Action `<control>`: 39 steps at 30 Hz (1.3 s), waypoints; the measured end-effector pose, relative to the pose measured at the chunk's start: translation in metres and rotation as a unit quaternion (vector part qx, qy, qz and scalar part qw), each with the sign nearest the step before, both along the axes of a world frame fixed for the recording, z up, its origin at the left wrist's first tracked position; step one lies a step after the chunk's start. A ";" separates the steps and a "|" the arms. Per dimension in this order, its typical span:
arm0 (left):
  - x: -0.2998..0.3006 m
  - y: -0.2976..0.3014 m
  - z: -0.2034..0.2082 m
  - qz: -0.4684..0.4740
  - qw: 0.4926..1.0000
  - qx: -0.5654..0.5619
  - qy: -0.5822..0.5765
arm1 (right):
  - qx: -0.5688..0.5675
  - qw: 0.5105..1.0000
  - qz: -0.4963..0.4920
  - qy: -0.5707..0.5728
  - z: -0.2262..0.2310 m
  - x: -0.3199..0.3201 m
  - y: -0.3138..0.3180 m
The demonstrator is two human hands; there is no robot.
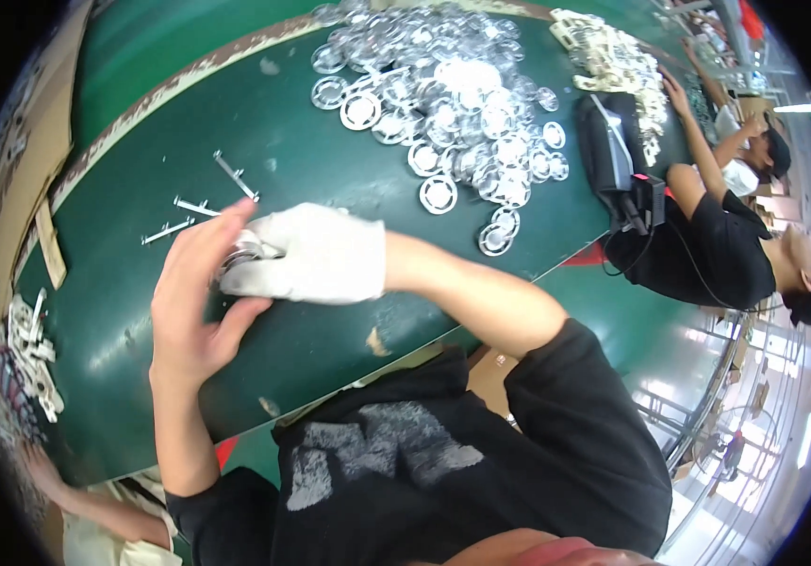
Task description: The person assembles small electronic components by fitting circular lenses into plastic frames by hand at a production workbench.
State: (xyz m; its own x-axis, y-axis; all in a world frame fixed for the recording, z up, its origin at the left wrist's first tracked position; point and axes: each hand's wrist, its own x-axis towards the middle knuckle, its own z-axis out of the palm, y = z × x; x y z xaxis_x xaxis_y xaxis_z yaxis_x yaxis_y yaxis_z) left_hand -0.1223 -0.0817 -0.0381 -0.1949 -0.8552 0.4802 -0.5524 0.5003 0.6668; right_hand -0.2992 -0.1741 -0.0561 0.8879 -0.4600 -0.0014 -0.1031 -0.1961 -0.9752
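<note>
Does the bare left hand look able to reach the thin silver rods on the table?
Likely yes: the left hand is near the thin silver rods, with nothing visible blocking them, though it's cupped around a shiny piece in the gloved right hand.

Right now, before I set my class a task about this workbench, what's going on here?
A person's white-gloved right hand holds a shiny piece, mostly hidden by the fingers, while the bare left hand curves close around it. Three slim silvery bars lie just beyond on the green table. Farther off, toward the right, is a big heap of clear and silvery discs, then a pile of cream parts near a co-worker in black.
</note>
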 end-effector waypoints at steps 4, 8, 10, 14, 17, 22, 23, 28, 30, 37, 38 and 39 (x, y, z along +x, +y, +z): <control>0.009 0.014 -0.013 0.008 0.961 0.147 0.235 | -0.165 0.983 -0.022 0.077 0.010 0.005 0.015; 0.012 0.007 -0.011 -0.004 0.952 0.149 0.267 | -0.269 0.956 -0.077 0.090 0.006 0.009 0.023; 0.015 0.003 -0.014 -0.008 0.950 0.167 0.263 | -0.273 0.951 -0.074 0.128 0.008 0.009 0.024; 0.026 -0.032 0.016 0.014 0.968 0.226 0.110 | -0.138 0.973 -0.114 0.145 -0.001 0.011 0.013; 0.071 -0.080 0.011 0.128 0.908 0.342 0.205 | -0.032 0.966 -0.181 0.180 0.026 0.006 0.007; 0.130 -0.121 0.004 0.217 0.869 0.197 0.399 | -0.079 0.968 -0.168 0.169 0.019 0.013 0.003; 0.129 -0.122 0.005 0.201 0.875 0.214 0.386 | -0.084 0.967 -0.157 0.180 0.019 0.009 0.001; 0.195 -0.065 -0.011 0.343 0.937 0.062 0.037 | -0.116 0.964 -0.148 0.188 0.023 0.003 0.001; 0.275 0.000 -0.024 0.522 0.832 -0.033 -0.187 | -0.115 0.966 -0.134 0.188 0.026 0.006 0.005; 0.348 0.135 -0.083 0.679 0.551 0.304 -0.378 | -0.167 0.955 -0.108 0.218 0.026 0.014 0.009; 0.340 0.135 -0.090 0.670 0.586 0.253 -0.378 | -0.170 0.954 -0.108 0.222 0.024 0.012 0.007; 0.334 0.135 -0.093 0.660 0.618 0.201 -0.376 | -0.170 0.954 -0.108 0.223 0.024 0.011 0.006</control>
State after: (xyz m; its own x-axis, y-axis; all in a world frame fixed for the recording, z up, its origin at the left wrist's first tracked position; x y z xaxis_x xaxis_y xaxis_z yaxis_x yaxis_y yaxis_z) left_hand 0.2121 0.0536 -0.1315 0.7619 -0.5282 0.3749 -0.5319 -0.8405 -0.1030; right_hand -0.2882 -0.1681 -0.0320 0.7179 -0.6738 -0.1749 -0.5671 -0.4203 -0.7083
